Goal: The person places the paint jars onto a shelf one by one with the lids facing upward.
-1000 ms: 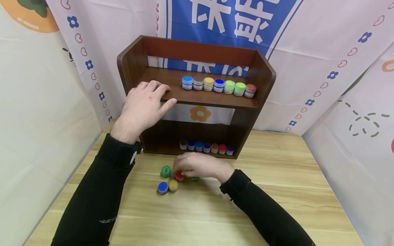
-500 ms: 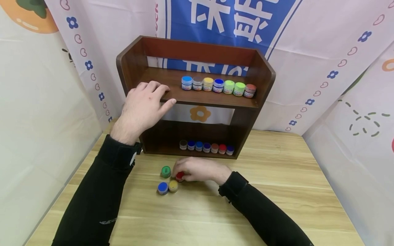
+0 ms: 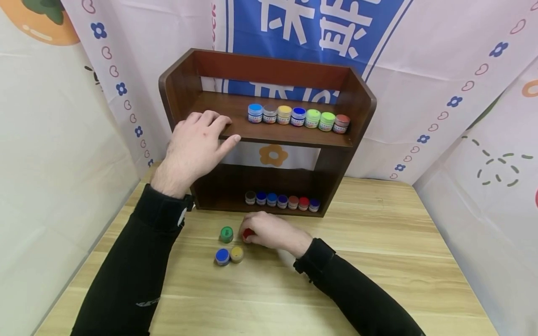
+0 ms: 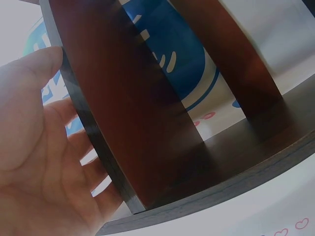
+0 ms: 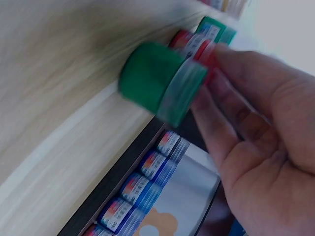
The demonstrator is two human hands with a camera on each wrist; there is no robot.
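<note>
On the wooden rack's (image 3: 269, 65) upper board rests my left hand (image 3: 191, 149), fingers lying over the board and thumb along its front edge. In the left wrist view the board (image 4: 113, 113) hides the fingertips. My right hand (image 3: 273, 231) pinches a red paint jar (image 3: 248, 234) between thumb and fingers. In the right wrist view a blurred green paint jar (image 5: 152, 78) is close by my fingertips; whether it is gripped too, I cannot tell. Another green jar (image 3: 227, 234), a blue jar (image 3: 222, 256) and a yellow jar (image 3: 237, 254) stand on the table.
A row of several paint jars (image 3: 299, 117) fills the right part of the upper level. Along the lower level runs a second row of several jars (image 3: 282, 201). The rack stands at the back of the wooden table (image 3: 365, 261), before a printed cloth (image 3: 403, 93).
The right hand lowers onto the red jar, then shifts it slightly away from the yellow jar. The green jar under that hand drops out of head view. The left hand stays put.
</note>
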